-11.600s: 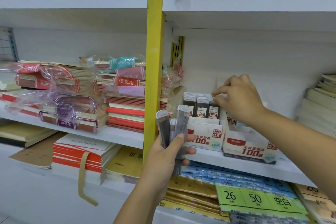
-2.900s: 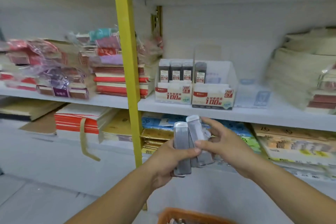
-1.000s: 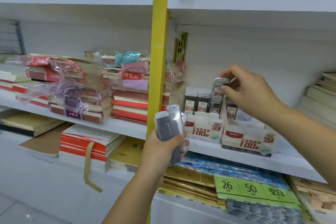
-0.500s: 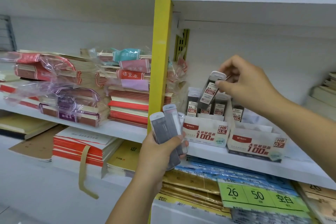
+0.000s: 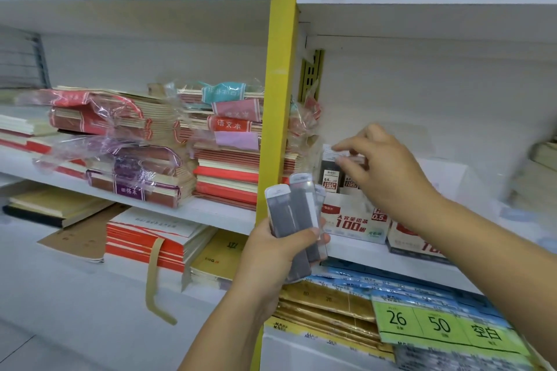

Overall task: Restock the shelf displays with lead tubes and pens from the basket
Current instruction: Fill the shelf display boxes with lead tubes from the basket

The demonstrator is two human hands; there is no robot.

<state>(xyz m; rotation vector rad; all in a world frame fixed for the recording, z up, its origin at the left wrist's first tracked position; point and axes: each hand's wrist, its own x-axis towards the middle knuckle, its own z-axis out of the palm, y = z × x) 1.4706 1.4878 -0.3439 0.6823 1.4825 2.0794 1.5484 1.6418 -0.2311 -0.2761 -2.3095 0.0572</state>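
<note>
While the left hand [image 5: 271, 253] grips a fan of tubes [image 5: 289, 220] in front of the yellow post [image 5: 280, 99], the right hand [image 5: 388, 178] reaches to the box [image 5: 352, 223] on the white shelf [image 5: 223, 214]. The tubes are slim, flat cases of smoky grey plastic with pale rounded caps, held upright with the thumb laid across them. At the box, the forefinger and thumb pinch the cap of one tube [image 5: 329, 172], which stands upright at the left end (motion blur softens the fingertips); the other fingers curl loosely behind. The box is white card printed in red, its front marked 0.5. A second box [image 5: 404, 238] sits just beside it, partly hidden by the forearm. Left of the post, notebooks [image 5: 229, 172] lie in flat stacks with red and cream edges, some in crinkled clear wrap. Glossy green tags [image 5: 437, 325] sit on the shelf below.
</note>
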